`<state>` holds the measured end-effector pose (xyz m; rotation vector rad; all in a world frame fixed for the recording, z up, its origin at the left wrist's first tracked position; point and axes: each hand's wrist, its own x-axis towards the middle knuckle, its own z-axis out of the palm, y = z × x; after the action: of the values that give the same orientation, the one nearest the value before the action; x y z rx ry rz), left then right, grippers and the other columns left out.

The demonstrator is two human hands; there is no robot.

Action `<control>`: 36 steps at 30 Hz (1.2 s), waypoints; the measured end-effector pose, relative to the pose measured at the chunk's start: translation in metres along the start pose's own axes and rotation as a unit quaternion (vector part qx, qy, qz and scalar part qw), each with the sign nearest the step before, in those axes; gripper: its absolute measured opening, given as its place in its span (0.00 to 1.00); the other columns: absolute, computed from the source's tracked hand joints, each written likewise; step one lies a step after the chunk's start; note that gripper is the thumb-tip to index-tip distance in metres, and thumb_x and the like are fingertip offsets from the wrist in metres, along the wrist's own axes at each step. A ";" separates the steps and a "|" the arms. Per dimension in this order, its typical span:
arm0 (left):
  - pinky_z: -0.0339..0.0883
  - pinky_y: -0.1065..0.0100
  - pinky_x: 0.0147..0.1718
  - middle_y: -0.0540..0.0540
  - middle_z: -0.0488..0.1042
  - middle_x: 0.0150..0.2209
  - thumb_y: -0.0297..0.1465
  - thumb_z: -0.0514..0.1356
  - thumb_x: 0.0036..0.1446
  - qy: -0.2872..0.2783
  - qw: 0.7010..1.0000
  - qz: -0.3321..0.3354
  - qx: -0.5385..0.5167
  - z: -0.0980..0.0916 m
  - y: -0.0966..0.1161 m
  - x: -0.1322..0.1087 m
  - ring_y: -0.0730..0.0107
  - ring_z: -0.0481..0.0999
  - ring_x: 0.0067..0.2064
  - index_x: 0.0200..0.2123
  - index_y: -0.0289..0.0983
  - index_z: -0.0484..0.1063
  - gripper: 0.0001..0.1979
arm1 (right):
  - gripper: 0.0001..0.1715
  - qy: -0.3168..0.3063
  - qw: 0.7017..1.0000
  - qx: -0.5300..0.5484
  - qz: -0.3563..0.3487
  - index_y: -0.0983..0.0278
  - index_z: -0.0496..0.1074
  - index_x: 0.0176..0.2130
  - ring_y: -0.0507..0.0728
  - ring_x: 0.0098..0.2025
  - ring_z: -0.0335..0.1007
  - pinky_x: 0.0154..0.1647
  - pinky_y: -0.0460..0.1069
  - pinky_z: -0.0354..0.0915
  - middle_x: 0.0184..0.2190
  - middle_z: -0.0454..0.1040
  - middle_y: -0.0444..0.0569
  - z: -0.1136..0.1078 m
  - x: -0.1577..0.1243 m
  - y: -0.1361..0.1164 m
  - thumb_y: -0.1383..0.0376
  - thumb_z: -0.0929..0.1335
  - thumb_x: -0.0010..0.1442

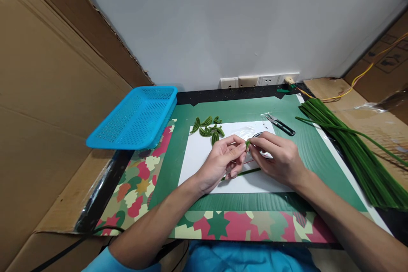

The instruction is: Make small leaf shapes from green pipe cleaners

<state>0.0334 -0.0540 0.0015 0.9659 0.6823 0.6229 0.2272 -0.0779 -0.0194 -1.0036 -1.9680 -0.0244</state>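
My left hand (223, 158) and my right hand (279, 155) meet over a white sheet of paper (196, 174). Pinched between the fingertips of both is a small green pipe cleaner piece (247, 145), mostly covered by the fingers. Below them a straight green pipe cleaner (250, 171) lies on the paper, its left end hidden by my left hand. Several looped, leaf-shaped pipe cleaner pieces (215, 137) are grouped at the paper's upper left corner. Behind my right hand, a round dark-rimmed thing (256, 134) shows only in part.
Black-handled snips (282, 126) lie right of the paper on the green mat (315, 161). A thick bundle of green pipe cleaners (353, 153) rests along the right edge. At the left stands a blue perforated basket (127, 125). Wall sockets (269, 80) and a yellow cable (357, 80) are behind.
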 end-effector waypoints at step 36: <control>0.54 0.79 0.12 0.57 0.63 0.26 0.31 0.61 0.69 -0.047 0.981 -0.034 -0.185 0.005 -0.008 0.000 0.83 0.65 0.15 0.37 0.38 0.65 0.08 | 0.07 0.050 0.999 0.000 0.010 0.64 0.75 0.37 0.51 0.25 0.67 0.28 0.47 0.64 0.26 0.74 0.46 0.002 -0.001 -0.009 0.74 0.70 0.66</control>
<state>0.0381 -0.0601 -0.0037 0.6200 0.4904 0.6136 0.2203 -0.0837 -0.0177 -1.0039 -1.8657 -0.0626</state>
